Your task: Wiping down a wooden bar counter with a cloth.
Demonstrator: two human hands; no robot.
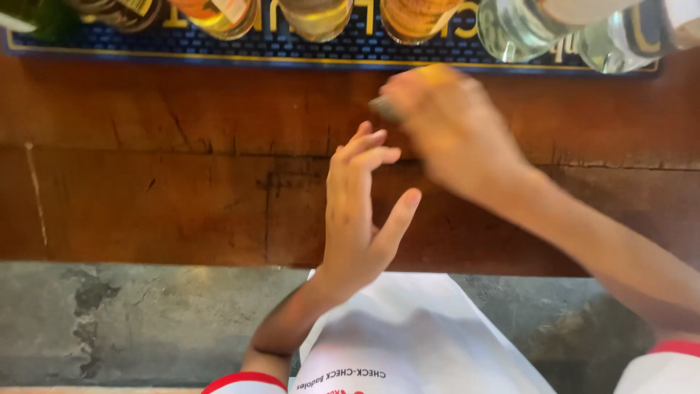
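Observation:
My left hand (361,211) is held over the wooden counter (182,182) with its fingers spread and nothing in it. Just beyond it, my right hand (445,128) is blurred by motion and closed around a small thing with a yellow part and a greyish tip sticking out toward the left; what it is I cannot tell. Both hands hover near the middle of the counter, below a dark blue rubber bar mat (292,47).
On the bar mat stand several bottles and glasses: amber ones (313,14) in the middle and clear bottles (525,29) at the right. A grey stone ledge (146,321) runs along the near side. A white apron (408,343) covers my front.

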